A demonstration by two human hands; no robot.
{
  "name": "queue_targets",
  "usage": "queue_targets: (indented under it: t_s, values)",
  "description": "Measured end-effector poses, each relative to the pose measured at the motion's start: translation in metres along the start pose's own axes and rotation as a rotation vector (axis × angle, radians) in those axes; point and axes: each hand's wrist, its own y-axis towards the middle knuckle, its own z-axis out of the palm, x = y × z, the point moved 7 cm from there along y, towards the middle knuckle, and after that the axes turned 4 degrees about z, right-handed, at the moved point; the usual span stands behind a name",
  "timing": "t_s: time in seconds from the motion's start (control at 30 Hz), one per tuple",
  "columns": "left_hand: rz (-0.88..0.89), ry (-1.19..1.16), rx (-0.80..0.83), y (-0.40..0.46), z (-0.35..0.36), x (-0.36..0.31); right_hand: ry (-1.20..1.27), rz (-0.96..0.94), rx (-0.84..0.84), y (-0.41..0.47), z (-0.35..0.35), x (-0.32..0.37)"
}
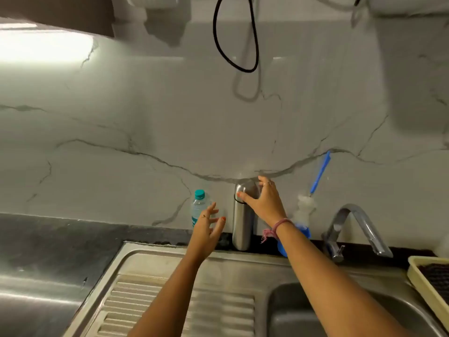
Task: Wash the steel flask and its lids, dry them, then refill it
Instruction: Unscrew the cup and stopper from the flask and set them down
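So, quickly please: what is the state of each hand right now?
Left hand: open, fingers spread, holding nothing, beside the steel flask.
Right hand: fingers curled around the flask's top lid, holding it.

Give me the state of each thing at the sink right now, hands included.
steel flask: upright behind the sink, lid on
right hand: grips the flask's top
left hand: open, fingers spread, touching nothing
plastic bottle: upright, teal cap on
tap: no water running
bottle brush: upright, leaning on the wall
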Motion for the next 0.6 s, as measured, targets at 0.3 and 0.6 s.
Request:
queue_targets:
  t_s: [0.3, 0.6]
  values:
    - [-0.115, -0.015, -0.006, -0.006, 0.011, 0.03, 0.012, 0.061, -0.061, 0.009, 0.017, -0.007]
    - [-0.156, -0.07, -0.011, -0.037, 0.017, 0.049, 0.032, 0.014, -0.238, -0.018, 0.006, -0.007]
